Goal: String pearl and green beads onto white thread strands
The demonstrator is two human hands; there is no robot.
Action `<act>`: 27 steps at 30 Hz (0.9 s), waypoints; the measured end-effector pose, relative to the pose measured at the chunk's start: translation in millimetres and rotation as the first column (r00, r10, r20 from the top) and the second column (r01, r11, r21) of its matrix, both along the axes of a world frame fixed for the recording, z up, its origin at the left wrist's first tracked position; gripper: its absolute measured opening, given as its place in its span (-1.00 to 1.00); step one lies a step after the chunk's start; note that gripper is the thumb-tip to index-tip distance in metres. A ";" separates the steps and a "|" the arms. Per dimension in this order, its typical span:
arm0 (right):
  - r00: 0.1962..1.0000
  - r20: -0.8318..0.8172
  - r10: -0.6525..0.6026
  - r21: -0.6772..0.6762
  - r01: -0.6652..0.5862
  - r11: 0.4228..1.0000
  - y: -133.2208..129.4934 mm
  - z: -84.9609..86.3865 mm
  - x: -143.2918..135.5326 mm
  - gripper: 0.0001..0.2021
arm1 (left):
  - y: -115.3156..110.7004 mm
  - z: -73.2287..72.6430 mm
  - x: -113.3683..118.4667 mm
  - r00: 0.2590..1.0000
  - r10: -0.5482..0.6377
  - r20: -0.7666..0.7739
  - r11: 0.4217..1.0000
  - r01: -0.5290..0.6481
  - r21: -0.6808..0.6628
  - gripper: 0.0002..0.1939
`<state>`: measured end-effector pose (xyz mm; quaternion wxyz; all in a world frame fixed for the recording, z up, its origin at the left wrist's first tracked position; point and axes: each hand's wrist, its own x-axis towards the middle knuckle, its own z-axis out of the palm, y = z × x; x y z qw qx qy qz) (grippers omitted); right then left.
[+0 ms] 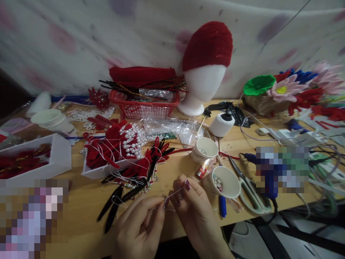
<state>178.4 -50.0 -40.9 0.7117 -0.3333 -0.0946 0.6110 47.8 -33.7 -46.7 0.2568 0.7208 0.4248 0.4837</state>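
Near the front edge of the table, my left hand (pixel 141 223) and my right hand (pixel 195 208) are close together, each closed in a pinch. A thin pale thread (pixel 174 194) is stretched between their fingertips. Just beyond them lie red and black fuzzy pieces (pixel 147 167) edged with strung beads and trailing white threads. To the right of my right hand stands a paper cup (pixel 233 183) with beads in it. A second cup (pixel 206 147) is behind it, with a small red-labelled bottle (pixel 202 169) between the two.
White scissors (pixel 252 196), a blue marker (pixel 222 207) and a blue glue gun (pixel 271 180) with a cord are at the right. White boxes (pixel 60 154) of red pieces stand left. Behind are a red basket (pixel 145 108), a thread spool (pixel 221 125) and a red-capped foam head (pixel 205 81).
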 end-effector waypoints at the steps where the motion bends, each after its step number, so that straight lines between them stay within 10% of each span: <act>1: 1.000 0.005 -0.001 0.017 0.001 1.000 0.3 0.9 -0.4 -0.73 | -0.3 0.0 0.0 1.000 0.005 0.001 1.000 -0.005 0.001 -0.84; 12: 0.998 0.057 -0.011 0.124 0.004 0.992 4.3 -4.2 -0.1 -0.74 | -10.4 6.9 0.1 0.997 0.035 0.072 0.995 -0.028 -0.100 -0.85; 19: 0.999 0.016 -0.052 0.149 0.049 0.988 6.7 13.1 16.9 -0.67 | -18.8 1.2 -10.2 0.938 0.266 0.222 0.929 -0.187 -0.319 -0.88; 27: 0.998 -0.020 0.058 0.113 -0.055 0.992 -2.5 14.5 19.2 -0.69 | 10.1 0.4 -27.4 0.864 0.241 0.442 0.921 -0.061 -0.384 -0.84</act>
